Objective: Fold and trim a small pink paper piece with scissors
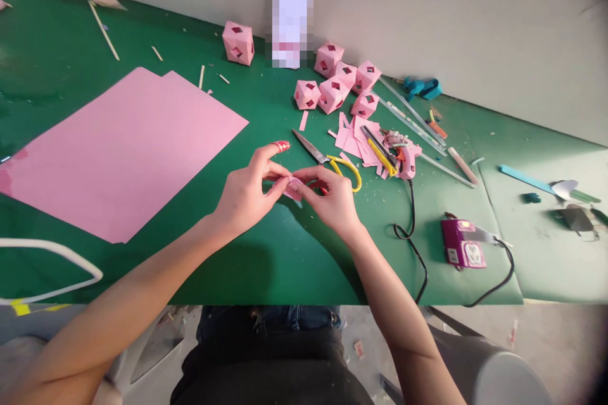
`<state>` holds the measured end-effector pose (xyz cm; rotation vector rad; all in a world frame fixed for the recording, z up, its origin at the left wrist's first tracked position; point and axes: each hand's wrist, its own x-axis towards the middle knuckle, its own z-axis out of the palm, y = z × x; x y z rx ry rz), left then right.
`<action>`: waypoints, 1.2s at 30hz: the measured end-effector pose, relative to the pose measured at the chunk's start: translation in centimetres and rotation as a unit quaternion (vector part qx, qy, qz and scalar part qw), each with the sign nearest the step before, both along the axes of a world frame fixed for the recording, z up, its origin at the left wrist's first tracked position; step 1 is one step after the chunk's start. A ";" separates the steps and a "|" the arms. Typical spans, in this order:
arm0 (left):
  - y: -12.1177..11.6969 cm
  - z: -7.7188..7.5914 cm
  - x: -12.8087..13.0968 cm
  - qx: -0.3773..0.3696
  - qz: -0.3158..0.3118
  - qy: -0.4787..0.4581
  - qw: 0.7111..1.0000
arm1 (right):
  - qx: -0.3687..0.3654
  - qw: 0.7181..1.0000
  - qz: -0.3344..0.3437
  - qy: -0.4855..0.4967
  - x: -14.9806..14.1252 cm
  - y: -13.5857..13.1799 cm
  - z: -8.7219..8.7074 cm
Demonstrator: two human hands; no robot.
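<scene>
Between the fingertips of both hands is a small piece of pink paper [293,190], mostly covered by the fingers. My left hand [249,190] pinches its left side, with the index finger, wrapped in something red and patterned, sticking out. My right hand [330,199] pinches the right side with thumb and fingers. Just beyond the right hand lie yellow-handled scissors [316,150], blades partly apart. Pink paper pieces [354,139] are heaped behind them, with a yellow-and-black utility knife [380,150] and a pink glue gun [407,158] on top.
Large pink sheets [128,152] cover the left of the green table [228,278]. Folded pink paper shapes [306,95] stand near the wall beside an upright phone [291,19]. Glue sticks [413,126] lie at right. A purple power adapter [463,243] and cords sit near the front edge.
</scene>
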<state>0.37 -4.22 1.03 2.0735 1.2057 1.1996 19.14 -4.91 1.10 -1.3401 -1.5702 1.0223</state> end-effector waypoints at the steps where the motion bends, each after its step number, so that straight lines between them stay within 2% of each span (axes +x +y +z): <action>1: 0.0 0.0 0.0 -0.014 -0.002 -0.009 1.000 | -0.004 1.000 0.000 -0.002 0.1 0.0 0.0; 5: -0.1 0.2 0.0 -0.072 -0.006 -0.048 0.996 | -0.016 0.999 -0.017 0.022 0.0 0.0 -0.2; 9: -0.1 0.3 0.0 -0.071 0.002 -0.034 0.997 | -0.022 0.999 -0.021 0.026 -0.3 0.0 -0.4; 12: 0.0 0.1 -0.1 -0.050 0.011 0.000 0.999 | -0.029 1.000 0.010 0.002 -0.1 0.1 -0.2; 17: 0.0 -0.4 -0.1 -0.031 -0.012 0.046 0.998 | -0.041 0.995 0.070 -0.061 0.6 0.2 0.5; 22: 0.2 0.1 -0.2 -0.117 -0.033 -0.023 0.992 | -0.024 0.995 0.055 -0.081 0.4 0.1 0.2; 25: 0.3 0.5 -0.1 -0.172 -0.017 -0.065 0.983 | 0.009 0.994 0.052 -0.097 0.2 0.0 -0.1; 28: 0.2 0.6 0.0 -0.196 -0.007 -0.080 0.977 | 0.035 0.988 0.060 -0.140 0.1 -0.1 -0.1; 32: -0.1 0.6 0.2 -0.186 -0.016 -0.059 0.981 | 0.037 0.979 0.068 -0.188 0.0 -0.3 0.1; 36: -0.1 0.4 0.3 -0.123 -0.020 -0.025 0.992 | 0.038 0.973 0.067 -0.216 -0.1 -0.4 -0.2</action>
